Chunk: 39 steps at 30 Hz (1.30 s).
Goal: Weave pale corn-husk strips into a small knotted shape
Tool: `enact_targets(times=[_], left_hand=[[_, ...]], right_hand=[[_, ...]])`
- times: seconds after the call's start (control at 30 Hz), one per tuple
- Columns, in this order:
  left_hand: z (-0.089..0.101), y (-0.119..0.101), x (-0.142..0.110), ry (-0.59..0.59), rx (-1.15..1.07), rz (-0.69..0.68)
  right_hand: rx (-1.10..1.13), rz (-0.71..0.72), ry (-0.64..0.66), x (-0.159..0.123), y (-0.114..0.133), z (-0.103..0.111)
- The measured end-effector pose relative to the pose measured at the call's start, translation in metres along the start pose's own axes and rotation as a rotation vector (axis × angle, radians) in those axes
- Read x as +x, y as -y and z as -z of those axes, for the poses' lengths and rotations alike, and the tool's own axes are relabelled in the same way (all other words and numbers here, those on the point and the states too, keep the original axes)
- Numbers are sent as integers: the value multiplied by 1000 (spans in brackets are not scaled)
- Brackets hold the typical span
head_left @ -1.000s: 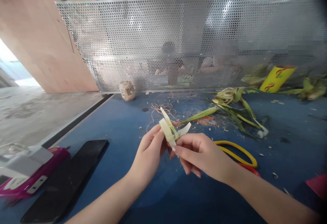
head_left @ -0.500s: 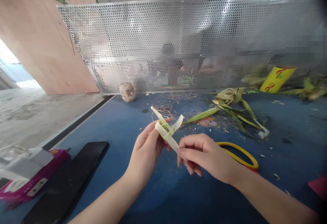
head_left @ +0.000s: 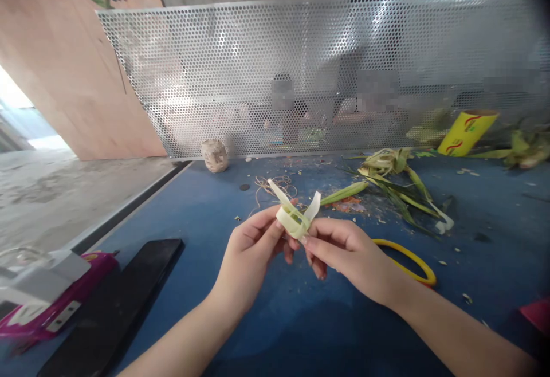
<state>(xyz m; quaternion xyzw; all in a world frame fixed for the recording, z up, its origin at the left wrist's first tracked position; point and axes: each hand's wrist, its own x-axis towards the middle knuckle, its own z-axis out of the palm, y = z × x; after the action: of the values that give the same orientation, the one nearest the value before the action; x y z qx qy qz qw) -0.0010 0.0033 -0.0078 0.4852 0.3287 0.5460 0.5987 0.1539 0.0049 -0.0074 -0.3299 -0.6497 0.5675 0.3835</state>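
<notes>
A small piece of folded, interlaced pale green leaf strips [head_left: 293, 223], looking like corn husk, is held up over the blue table [head_left: 184, 314]. Two loose strip ends stick up from it, one to the left and one to the right. My left hand [head_left: 253, 251] pinches its left side between thumb and fingers. With thumb and fingertips closed, my right hand [head_left: 344, 251] grips its lower right edge. The fingers underneath are partly hidden. Tangled brown string [head_left: 275, 187] lies just beyond my left hand.
Corn husks [head_left: 389, 162] and a yellow roll [head_left: 467, 132] lie at the back right. Yellow-handled scissors [head_left: 423, 268] sit beside my right wrist. A black phone [head_left: 116, 302] and a magenta power strip [head_left: 55, 308] are at left. A twine ball [head_left: 215, 156] stands before the perforated metal screen [head_left: 240, 79].
Half a second ago my right hand drew a strip down and right, away from my left hand. Now both hands are close together, and the strip bends around at the bottom.
</notes>
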Motion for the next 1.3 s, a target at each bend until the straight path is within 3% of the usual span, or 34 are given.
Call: enact_targets(times=[0.2, 0.37, 0.5, 0.73, 1.03, 1.2, 1.3], left_hand=[[0, 1, 2, 8, 92, -65], [4, 2, -2, 176, 3, 28], [5, 0, -5, 267, -58, 26], [-9, -4, -6, -12, 47, 115], [-5, -4, -2, -105, 118, -55], [-3, -4, -1, -126, 159, -128], [-2, -4, -1, -162, 211, -109]], right_hand=[[-87, 46, -31, -1, 4, 5], [-212, 57, -58, -2, 3, 6], [-333, 74, -71, -4, 3, 7], [-439, 115, -36, -7, 4, 9], [-240, 10, 102, -9, 1, 7], [-250, -6, 94, -10, 2, 14], [-296, 65, 43, -8, 4, 18]])
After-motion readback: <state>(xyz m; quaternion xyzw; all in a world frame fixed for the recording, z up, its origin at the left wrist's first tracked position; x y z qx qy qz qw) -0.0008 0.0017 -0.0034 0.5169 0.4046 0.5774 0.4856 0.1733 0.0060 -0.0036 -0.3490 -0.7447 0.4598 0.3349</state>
